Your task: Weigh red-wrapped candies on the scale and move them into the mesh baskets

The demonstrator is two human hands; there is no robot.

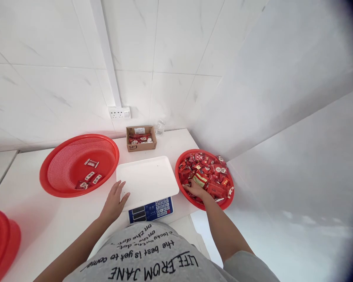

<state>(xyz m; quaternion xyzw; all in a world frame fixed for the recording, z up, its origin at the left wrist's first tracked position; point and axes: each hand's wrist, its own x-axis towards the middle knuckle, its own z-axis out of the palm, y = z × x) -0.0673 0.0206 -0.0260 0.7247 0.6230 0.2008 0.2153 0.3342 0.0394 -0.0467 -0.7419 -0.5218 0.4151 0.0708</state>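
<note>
On the white desk (23, 184), our left hand (115, 199) lies loosely spread over the left edge of a white tray (148, 176); a blue keypad (151, 210) shows on the near side. Our right hand (195, 188) reaches into the filled basket (177, 166), among many red packets (216, 190); whether it grips one, we cannot tell. At left, we see a wide red basket (61, 168) with several small packets (82, 185). Behind the tray stands a cardboard box (144, 147), also containing packets.

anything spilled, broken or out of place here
Nothing stands out. Red packets are heaped in the right basket, with the right hand among them, and the left hand is at the tray. No spill or damage shows.
</note>
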